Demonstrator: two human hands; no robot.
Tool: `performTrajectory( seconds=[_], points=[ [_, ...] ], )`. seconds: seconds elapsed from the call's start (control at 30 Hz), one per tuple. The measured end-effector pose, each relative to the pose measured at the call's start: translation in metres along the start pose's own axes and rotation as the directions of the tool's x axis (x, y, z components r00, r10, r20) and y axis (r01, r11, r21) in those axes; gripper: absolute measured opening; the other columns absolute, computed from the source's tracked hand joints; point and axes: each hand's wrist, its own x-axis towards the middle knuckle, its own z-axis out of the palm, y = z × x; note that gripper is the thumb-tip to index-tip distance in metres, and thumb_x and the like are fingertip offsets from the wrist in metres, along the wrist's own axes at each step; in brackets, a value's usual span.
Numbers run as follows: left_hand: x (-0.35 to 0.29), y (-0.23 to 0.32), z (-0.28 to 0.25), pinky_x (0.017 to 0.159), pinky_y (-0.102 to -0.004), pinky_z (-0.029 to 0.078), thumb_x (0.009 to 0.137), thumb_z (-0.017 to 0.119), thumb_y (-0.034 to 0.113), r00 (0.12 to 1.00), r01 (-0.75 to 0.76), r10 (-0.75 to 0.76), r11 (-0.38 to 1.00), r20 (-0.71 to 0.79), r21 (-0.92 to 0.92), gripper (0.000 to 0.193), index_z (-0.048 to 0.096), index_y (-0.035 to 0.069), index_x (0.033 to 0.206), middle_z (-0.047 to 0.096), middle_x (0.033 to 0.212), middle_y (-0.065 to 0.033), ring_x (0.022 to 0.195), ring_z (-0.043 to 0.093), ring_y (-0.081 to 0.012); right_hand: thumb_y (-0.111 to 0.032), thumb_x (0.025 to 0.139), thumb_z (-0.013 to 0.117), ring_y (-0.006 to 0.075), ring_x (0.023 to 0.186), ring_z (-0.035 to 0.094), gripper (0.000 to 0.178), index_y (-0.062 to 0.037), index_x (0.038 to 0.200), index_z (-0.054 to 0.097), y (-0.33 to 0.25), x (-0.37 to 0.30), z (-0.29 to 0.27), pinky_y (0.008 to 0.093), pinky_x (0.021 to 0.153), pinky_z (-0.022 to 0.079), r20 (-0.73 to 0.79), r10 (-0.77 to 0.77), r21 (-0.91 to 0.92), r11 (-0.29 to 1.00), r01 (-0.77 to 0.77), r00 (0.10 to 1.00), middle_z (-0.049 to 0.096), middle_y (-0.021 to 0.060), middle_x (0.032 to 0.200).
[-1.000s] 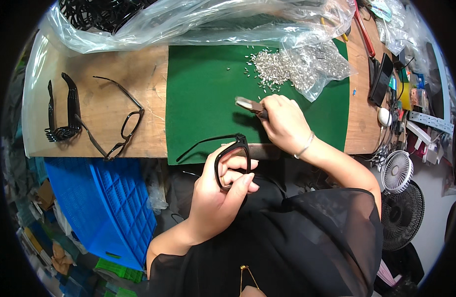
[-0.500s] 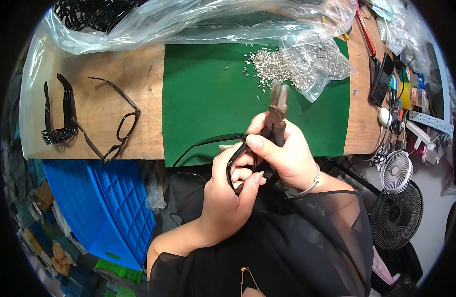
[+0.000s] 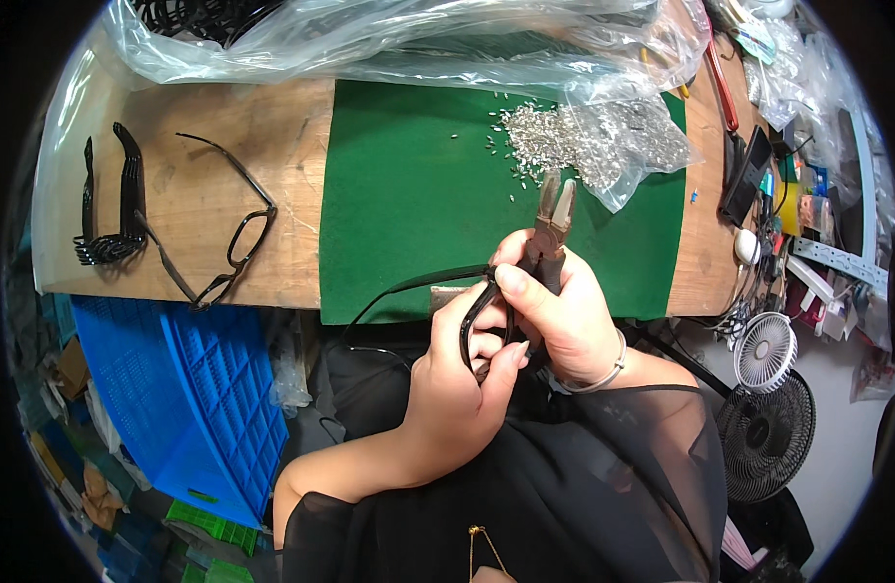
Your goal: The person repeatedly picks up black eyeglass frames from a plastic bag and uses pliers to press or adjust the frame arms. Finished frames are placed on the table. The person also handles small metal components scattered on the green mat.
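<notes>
A black eyeglass frame (image 3: 466,336) is in my left hand (image 3: 457,389), whose fingers wrap round its rim; one temple stretches out to the left over the green mat. My right hand (image 3: 564,316) grips a pair of pliers (image 3: 550,228) with worn metal jaws that point away from me, slightly apart, with nothing visible between them. The right thumb presses at the frame's hinge corner, so both hands meet there. Beyond the jaws lies a heap of small silvery metal pieces (image 3: 542,136), partly inside a clear plastic bag (image 3: 622,146).
The green mat (image 3: 399,194) covers the middle of the wooden table (image 3: 292,194). On the left are another black eyeglass frame (image 3: 243,243) and a stack of black frames (image 3: 129,209). A large clear plastic sheet (image 3: 370,49) lies along the back. Below left stands a blue crate (image 3: 175,389); fans (image 3: 765,352) stand at right.
The pliers' jaws have come apart a little and look sharper, no longer blurred. My whole view has shifted slightly; both hands keep their hold on the frame and pliers.
</notes>
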Motion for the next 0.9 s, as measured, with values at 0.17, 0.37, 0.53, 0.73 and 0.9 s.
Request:
performTrajectory(
  seconds=[0.17, 0.37, 0.53, 0.73, 0.9],
  points=[
    [0.006, 0.015, -0.009, 0.068, -0.0264, 0.051, 0.079, 0.051, -0.009, 0.976, 0.206, -0.177, 0.938, 0.125, -0.280, 0.051, 0.026, -0.003, 0.122, 0.051, 0.099, -0.0155, 0.072, 0.059, -0.0158, -0.018, 0.084, 0.059, 0.0041, 0.062, 0.046, 0.019, -0.0039, 0.093, 0.049, -0.003, -0.001, -0.003, 0.0191, 0.054, 0.040, 0.024, 0.056, 0.010, 0.998, -0.056, 0.998, 0.050, -0.0007, 0.075],
    [0.003, 0.025, -0.017, 0.066, -0.0334, 0.053, 0.080, 0.053, -0.004, 0.952, 0.302, -0.219, 0.803, 0.216, -0.514, 0.052, 0.026, -0.002, 0.124, 0.051, 0.100, -0.0163, 0.071, 0.059, -0.0187, -0.018, 0.084, 0.059, 0.0040, 0.059, 0.045, 0.022, -0.0044, 0.096, 0.046, -0.004, -0.002, -0.005, 0.0187, 0.052, 0.038, 0.133, 0.057, 0.125, 0.989, -0.074, 0.989, 0.049, -0.0008, 0.075],
    [0.003, 0.025, -0.015, 0.065, -0.0298, 0.053, 0.080, 0.052, -0.006, 0.964, 0.253, -0.179, 0.846, 0.196, -0.469, 0.051, 0.026, -0.002, 0.124, 0.050, 0.101, -0.0165, 0.072, 0.059, -0.0176, -0.014, 0.085, 0.058, 0.0039, 0.061, 0.046, 0.020, -0.0038, 0.097, 0.046, -0.005, -0.004, -0.004, 0.0186, 0.055, 0.039, 0.130, 0.001, 0.083, 0.996, -0.012, 0.992, 0.049, -0.0006, 0.076],
    [0.001, 0.023, -0.012, 0.068, -0.0220, 0.049, 0.081, 0.049, -0.008, 0.974, 0.199, -0.136, 0.895, 0.182, -0.399, 0.051, 0.022, -0.003, 0.125, 0.048, 0.101, -0.0137, 0.074, 0.055, -0.0115, -0.009, 0.085, 0.056, 0.0045, 0.070, 0.049, 0.016, -0.0021, 0.097, 0.047, -0.005, -0.007, -0.004, 0.0200, 0.062, 0.043, 0.120, -0.201, -0.197, 0.955, 0.222, 0.972, 0.052, 0.0011, 0.081],
    [0.000, 0.019, -0.006, 0.069, -0.0223, 0.049, 0.080, 0.050, -0.008, 0.988, 0.134, -0.104, 0.942, 0.113, -0.307, 0.053, 0.023, -0.002, 0.125, 0.048, 0.098, -0.0119, 0.074, 0.054, -0.0102, -0.008, 0.085, 0.056, 0.0047, 0.070, 0.049, 0.016, -0.0017, 0.097, 0.047, -0.002, -0.008, 0.004, 0.0203, 0.062, 0.043, 0.021, -0.209, -0.116, 0.971, 0.210, 0.978, 0.052, 0.0011, 0.080]
  ],
)
